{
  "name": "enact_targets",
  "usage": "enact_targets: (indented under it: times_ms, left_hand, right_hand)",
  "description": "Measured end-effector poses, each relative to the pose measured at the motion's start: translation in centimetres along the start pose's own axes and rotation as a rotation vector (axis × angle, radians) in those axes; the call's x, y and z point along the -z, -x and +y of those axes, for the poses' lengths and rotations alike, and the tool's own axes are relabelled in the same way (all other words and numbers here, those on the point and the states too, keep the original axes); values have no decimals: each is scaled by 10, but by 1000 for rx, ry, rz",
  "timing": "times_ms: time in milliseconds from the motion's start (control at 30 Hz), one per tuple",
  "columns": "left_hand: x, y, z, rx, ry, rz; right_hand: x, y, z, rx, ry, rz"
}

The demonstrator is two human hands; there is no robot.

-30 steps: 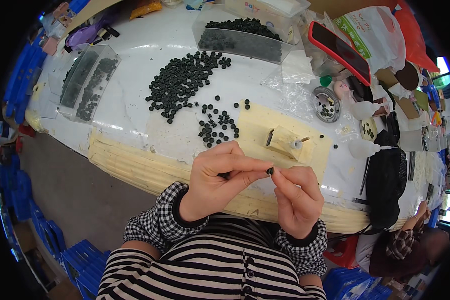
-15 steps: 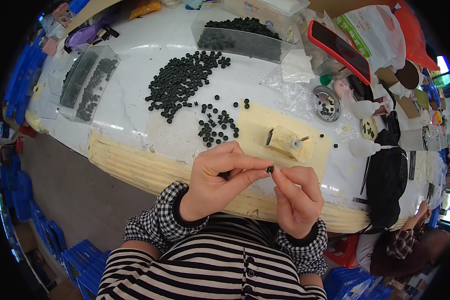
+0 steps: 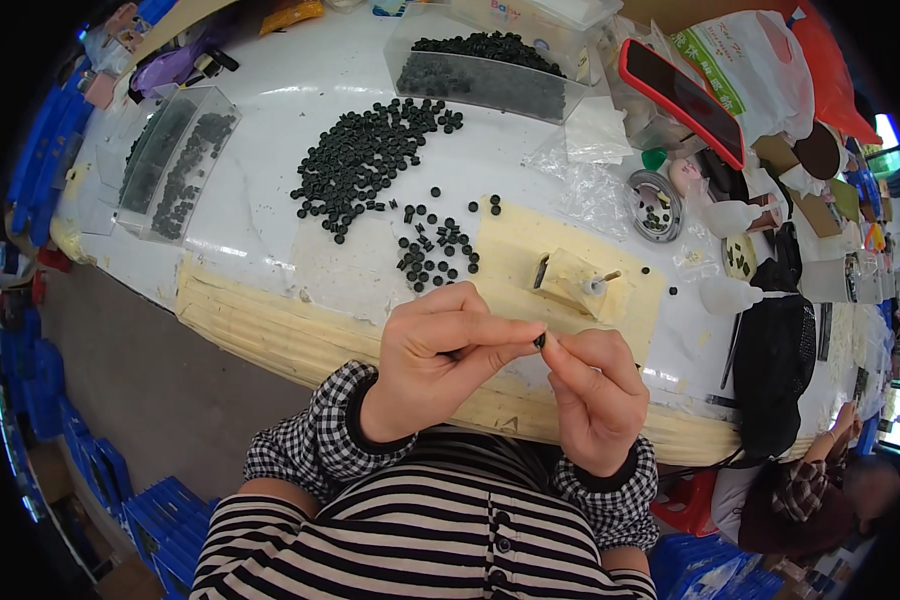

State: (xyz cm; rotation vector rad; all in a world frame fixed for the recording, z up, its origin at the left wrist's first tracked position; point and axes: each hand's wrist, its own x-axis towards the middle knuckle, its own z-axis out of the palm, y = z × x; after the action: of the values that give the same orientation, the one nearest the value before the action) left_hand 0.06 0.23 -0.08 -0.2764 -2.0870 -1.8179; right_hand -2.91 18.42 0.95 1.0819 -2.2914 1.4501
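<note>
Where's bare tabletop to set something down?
White tabletop between the left clear bin and pile of dark round pieces; also behind that pile, left of the far clear bin. Crowded: right side, around red-cased phone and squeeze bottles.

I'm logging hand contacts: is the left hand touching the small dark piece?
Touching. The head view shows the left hand with its thumb and index fingertip against the small dark piece, no gap between.

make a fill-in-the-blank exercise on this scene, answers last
Counting the left hand and right hand, ____ hands touch the small dark piece.
The phone has a ____ case.
The shirt is covered in black-and-pale ____.
Left or right, the large dark heap lies on the ____ side of the yellow block.

Missing words: two; red; stripes; left.
</note>
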Motion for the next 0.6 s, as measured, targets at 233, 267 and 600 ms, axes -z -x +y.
enact_targets:
  times_ms: [233, 267, 600]
  left_hand:
    - [-2, -2, 1, 105, 79, 11]
    - [-1, -2, 1, 111, 81, 7]
    - [-2, 0, 0, 85, 50, 0]
  right_hand:
    - [-2, 0, -2, -3, 17, 24]
    - [-2, 0, -2, 12, 33, 24]
    - [-2, 0, -1, 39, 82, 27]
